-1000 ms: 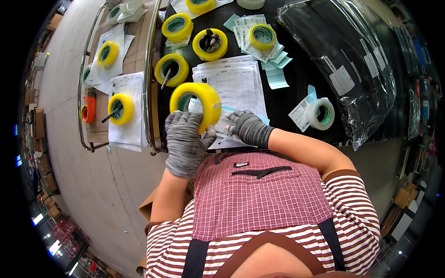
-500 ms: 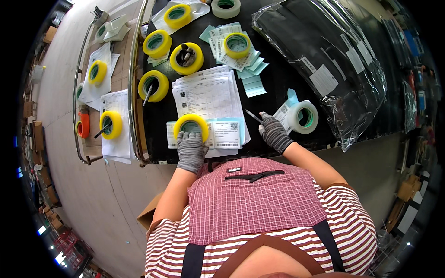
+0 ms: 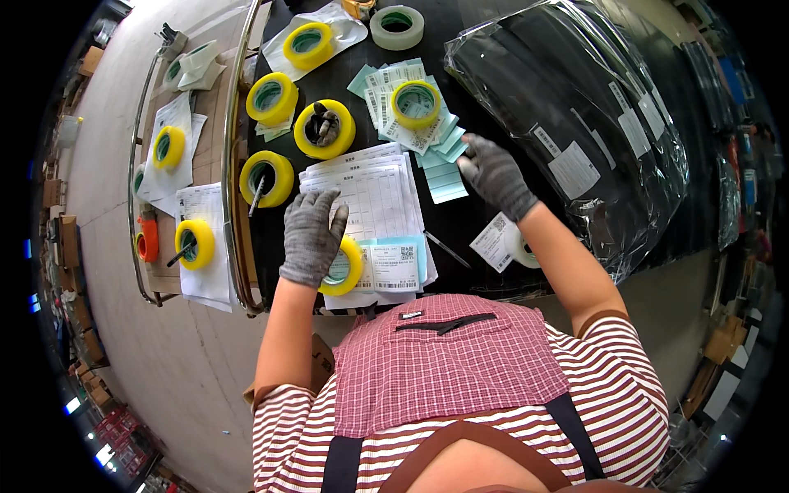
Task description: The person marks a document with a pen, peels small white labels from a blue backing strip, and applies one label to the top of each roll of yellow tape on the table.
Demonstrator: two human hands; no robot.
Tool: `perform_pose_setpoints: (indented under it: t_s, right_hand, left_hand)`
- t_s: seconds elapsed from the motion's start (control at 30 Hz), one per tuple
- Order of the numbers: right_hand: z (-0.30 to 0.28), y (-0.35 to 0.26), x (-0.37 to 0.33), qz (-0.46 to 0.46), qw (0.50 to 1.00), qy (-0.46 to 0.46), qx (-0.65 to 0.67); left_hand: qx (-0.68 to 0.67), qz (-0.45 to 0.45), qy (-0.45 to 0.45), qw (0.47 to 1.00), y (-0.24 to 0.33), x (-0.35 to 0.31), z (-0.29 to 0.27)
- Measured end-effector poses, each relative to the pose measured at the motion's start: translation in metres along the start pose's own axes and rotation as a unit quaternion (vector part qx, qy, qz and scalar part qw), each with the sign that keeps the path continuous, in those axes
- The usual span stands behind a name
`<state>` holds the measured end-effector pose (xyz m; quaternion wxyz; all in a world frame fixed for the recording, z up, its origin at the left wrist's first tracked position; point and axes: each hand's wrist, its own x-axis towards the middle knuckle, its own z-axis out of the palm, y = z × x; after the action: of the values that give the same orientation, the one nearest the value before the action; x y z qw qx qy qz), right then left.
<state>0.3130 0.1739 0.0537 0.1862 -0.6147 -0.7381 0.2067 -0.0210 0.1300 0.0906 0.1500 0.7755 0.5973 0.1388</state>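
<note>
My left hand (image 3: 311, 238), in a grey glove, is open with fingers stretched over the left edge of a stack of printed sheets (image 3: 370, 189). Beneath and beside it, a yellow tape roll (image 3: 355, 267) rests on blue-backed label sheets (image 3: 396, 267). My right hand (image 3: 499, 179), also gloved, reaches forward beside a fanned pile of pale blue-green labels (image 3: 444, 177); thumb and fingers are apart, with nothing visible between them. A pen (image 3: 448, 249) lies on the black table. Another yellow tape roll (image 3: 416, 104) sits on the label pile.
Several yellow tape rolls (image 3: 267, 179) stand along the table's left side, one holding a pen. At right lies a large black package (image 3: 567, 107) in clear plastic. A clear tape roll (image 3: 519, 246) is partly behind my right forearm. A metal-railed cart (image 3: 238, 156) adjoins at left.
My right hand has let go of the pen, now lying on the table, and moved forward to the labels. My left hand has lifted off the yellow tape roll and shifted left and forward.
</note>
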Motion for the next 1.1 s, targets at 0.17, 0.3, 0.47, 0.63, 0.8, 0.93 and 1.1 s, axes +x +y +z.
perform_pose_setpoints:
  t_s: [0.17, 0.3, 0.47, 0.63, 0.8, 0.93, 1.1]
  right_hand:
    - [0.026, -0.019, 0.115, 0.149, 0.987, -0.01, -0.056]
    - [0.045, 0.008, 0.146, 0.195, 0.967, -0.085, -0.141]
    - [0.034, 0.029, 0.136, 0.235, 0.958, -0.048, 0.159]
    - [-0.046, 0.038, 0.061, 0.083, 0.989, -0.066, -0.1]
    - [-0.056, 0.058, -0.002, 0.152, 0.939, -0.198, -0.237]
    - [-0.07, 0.025, 0.015, 0.177, 0.943, -0.181, -0.217]
    - [-0.035, 0.018, 0.073, -0.058, 0.994, -0.035, -0.086]
  left_hand:
    - [-0.057, 0.029, -0.001, 0.998, -0.004, 0.059, 0.019]
    - [-0.122, 0.107, -0.055, 0.985, 0.011, 0.098, 0.04]
    - [-0.001, 0.192, -0.141, 0.971, 0.023, 0.131, 0.096]
    - [-0.001, 0.131, -0.175, 0.976, 0.028, 0.146, 0.106]
    - [-0.007, 0.101, -0.104, 0.989, 0.026, 0.177, 0.108]
    - [0.063, 0.045, -0.123, 0.989, 0.022, 0.205, 0.106]
    - [0.093, -0.023, -0.262, 0.96, 0.029, 0.232, 0.083]
